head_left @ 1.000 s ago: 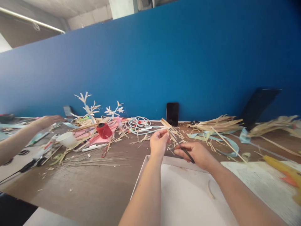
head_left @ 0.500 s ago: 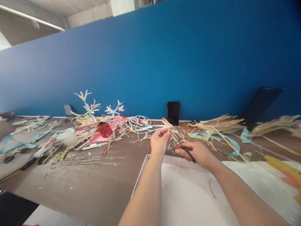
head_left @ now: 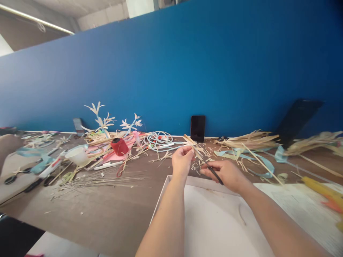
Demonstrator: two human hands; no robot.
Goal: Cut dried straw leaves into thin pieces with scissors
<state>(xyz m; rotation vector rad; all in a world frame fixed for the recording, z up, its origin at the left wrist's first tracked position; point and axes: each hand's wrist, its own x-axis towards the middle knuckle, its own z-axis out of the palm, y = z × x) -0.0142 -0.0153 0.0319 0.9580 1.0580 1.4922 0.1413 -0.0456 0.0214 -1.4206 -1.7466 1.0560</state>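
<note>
Your right hand (head_left: 226, 173) has its fingers closed on the dark tool (head_left: 215, 175), likely stiff and light, best held by its handle; your left hand (head_left: 182, 161) pinches the pale strip (head_left: 189, 140) above the surface (head_left: 107, 210); it looks light, dry and easily split, so hold it gently, clear of the tool's tip; the box (head_left: 199, 182) lies below your forearms; the phone (head_left: 197, 127) stands just beyond the strip; shavings (head_left: 197, 167) litter the surface

Looks dry, fibrous on pale strip (head_left: 189, 140); smooth, matt on blue partition (head_left: 171, 71); glossy on black phone (head_left: 198, 128); cardboard-like on white tray (head_left: 209, 221).
</note>
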